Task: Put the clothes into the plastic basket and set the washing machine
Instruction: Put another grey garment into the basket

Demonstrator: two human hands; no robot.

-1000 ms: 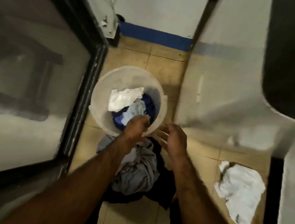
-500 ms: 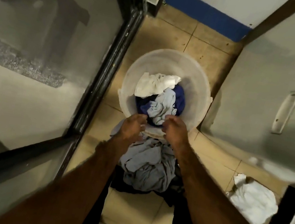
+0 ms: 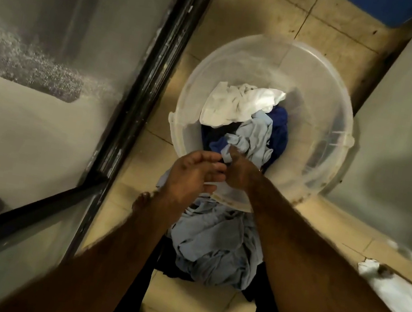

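A translucent plastic basket (image 3: 323,75) stands on the tiled floor and holds a white cloth (image 3: 241,104), a light blue cloth (image 3: 257,140) and a dark blue garment (image 3: 281,130). My right hand (image 3: 240,171) reaches over the near rim, its thumb and fingers closed on an end of the light blue cloth. Just left of it, my left hand (image 3: 193,174) hovers over the rim with relaxed fingers, holding nothing. A light blue garment (image 3: 214,245) lies heaped on dark clothing (image 3: 171,265) on the floor in front of the basket.
A glass door with a black frame (image 3: 138,94) runs along the left. The white washing machine body (image 3: 409,136) stands close on the right. A white cloth (image 3: 394,296) lies on the floor at the right. My bare foot (image 3: 142,201) is beside the heap.
My left hand has uncurled from a closed grip at the near rim. My right hand has pushed further into the basket. The view has moved closer and lower.
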